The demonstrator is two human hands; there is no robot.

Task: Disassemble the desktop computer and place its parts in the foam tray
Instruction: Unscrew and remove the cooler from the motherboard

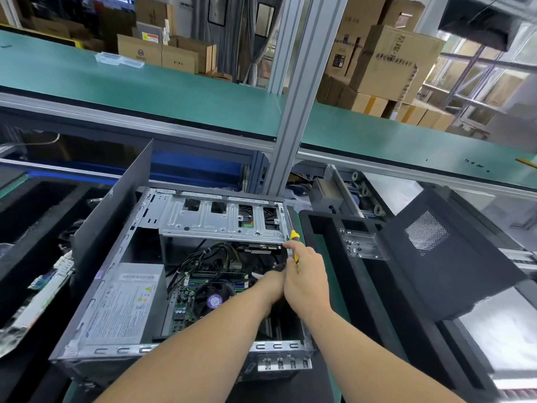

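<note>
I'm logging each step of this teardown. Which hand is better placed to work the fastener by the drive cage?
Probably the right hand: it grips the yellow screwdriver at the drive cage corner. The left hand reaches inside the case, largely hidden.

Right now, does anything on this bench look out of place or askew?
Mostly the dark side panel: it is off the open computer case and lies tilted across the black foam tray to the right. Loose cables sprawl inside the case. Nothing looks spilled or broken.
</note>
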